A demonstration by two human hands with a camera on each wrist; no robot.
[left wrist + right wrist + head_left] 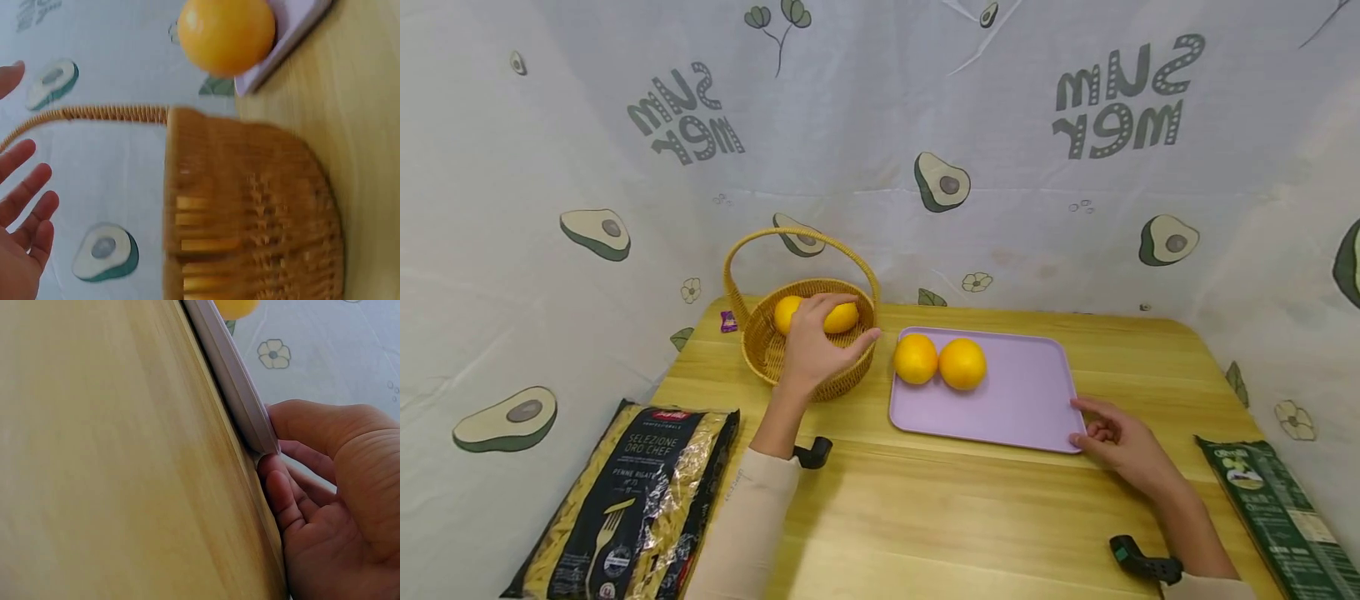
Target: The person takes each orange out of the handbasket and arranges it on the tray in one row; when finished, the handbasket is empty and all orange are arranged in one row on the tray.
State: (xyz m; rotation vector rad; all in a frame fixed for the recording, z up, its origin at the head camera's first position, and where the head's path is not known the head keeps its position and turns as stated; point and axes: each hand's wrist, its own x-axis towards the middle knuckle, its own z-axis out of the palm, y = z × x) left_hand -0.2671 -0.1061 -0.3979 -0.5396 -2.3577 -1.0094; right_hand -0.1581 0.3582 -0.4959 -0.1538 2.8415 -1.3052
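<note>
My left hand (815, 346) is over the wicker basket (767, 354), fingers spread and nothing held; the left wrist view shows its fingers apart beside the basket's handle (119, 113). Inside the basket lie yellow-orange fruits (841, 317), partly hidden by the hand. Two more, one on the left (915, 359) and one beside it (962, 364), sit at the left of the lilac tray (1022, 392). My right hand (1123, 446) grips the tray's front right corner; in the right wrist view the thumb is on the rim (240, 394), with curled fingers below.
A bag of penne pasta (632, 508) lies at the front left, a green package (1288, 508) at the right edge. A small purple wrapped item (728, 322) is left of the basket. Patterned cloth (865, 150) hangs behind the wooden table (925, 517).
</note>
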